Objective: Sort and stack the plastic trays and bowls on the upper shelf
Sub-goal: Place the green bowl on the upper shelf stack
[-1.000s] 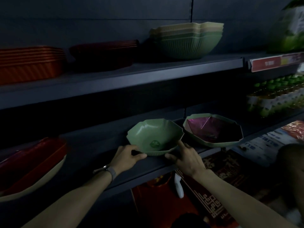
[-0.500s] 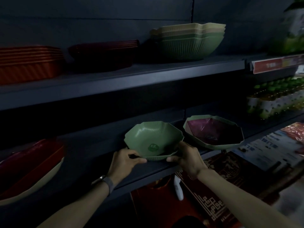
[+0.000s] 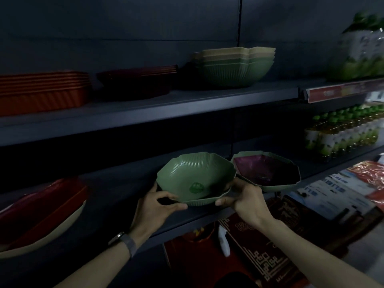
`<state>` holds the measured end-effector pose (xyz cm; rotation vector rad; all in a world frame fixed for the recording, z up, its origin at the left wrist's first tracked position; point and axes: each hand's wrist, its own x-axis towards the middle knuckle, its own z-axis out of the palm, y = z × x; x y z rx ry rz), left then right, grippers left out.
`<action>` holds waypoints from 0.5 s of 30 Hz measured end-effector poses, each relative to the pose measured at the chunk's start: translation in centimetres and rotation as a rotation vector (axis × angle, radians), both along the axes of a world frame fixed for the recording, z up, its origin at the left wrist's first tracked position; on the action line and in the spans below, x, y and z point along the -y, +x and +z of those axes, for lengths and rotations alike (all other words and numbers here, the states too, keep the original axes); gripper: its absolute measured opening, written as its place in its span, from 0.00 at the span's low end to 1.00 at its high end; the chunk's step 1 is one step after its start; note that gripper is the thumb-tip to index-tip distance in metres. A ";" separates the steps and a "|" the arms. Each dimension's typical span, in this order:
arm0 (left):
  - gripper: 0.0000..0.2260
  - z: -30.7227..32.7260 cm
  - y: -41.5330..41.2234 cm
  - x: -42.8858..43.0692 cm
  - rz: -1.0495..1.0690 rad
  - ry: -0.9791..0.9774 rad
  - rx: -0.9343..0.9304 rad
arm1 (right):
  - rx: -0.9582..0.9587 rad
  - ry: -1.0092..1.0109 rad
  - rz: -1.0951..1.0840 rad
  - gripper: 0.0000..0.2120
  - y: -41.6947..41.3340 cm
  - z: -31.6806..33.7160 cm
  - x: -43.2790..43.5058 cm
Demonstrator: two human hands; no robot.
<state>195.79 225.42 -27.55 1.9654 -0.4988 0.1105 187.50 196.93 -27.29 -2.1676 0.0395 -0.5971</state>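
Note:
A green ribbed bowl (image 3: 195, 176) with a round sticker inside is tilted toward me at the front of the lower shelf. My left hand (image 3: 154, 208) grips its left rim and my right hand (image 3: 246, 199) grips its right rim. Whether its base touches the shelf cannot be told. Right beside it sits a green bowl with a dark purple bowl inside (image 3: 268, 172). On the upper shelf (image 3: 145, 113) stand a stack of green and beige bowls (image 3: 234, 66), a stack of dark red trays (image 3: 135, 82) and a stack of orange-red trays (image 3: 41, 90).
A red tray nested in a beige tray (image 3: 37, 217) lies at the lower shelf's left. To the right are bottles with green caps (image 3: 340, 132), a bagged item (image 3: 361, 46) and a red price strip (image 3: 340, 92). Red packaged goods (image 3: 259, 252) sit below.
Both hands have closed on the green bowl's rim and tipped it up toward me, lifting it slightly from where it sat flat on the lower shelf.

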 end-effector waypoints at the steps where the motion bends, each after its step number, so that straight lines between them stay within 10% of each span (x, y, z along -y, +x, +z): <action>1: 0.23 0.4 -0.3 -0.3 0.005 0.019 -0.006 | 0.009 -0.011 -0.005 0.21 -0.5 0.5 0.0; 10: 0.46 4.6 -2.6 -2.2 -0.144 -0.054 -0.145 | 0.096 -0.009 -0.023 0.17 -6.0 4.5 1.1; 15: 0.33 7.9 -4.3 -2.0 -0.199 -0.129 -0.124 | 0.108 -0.026 0.016 0.16 -9.3 7.6 1.8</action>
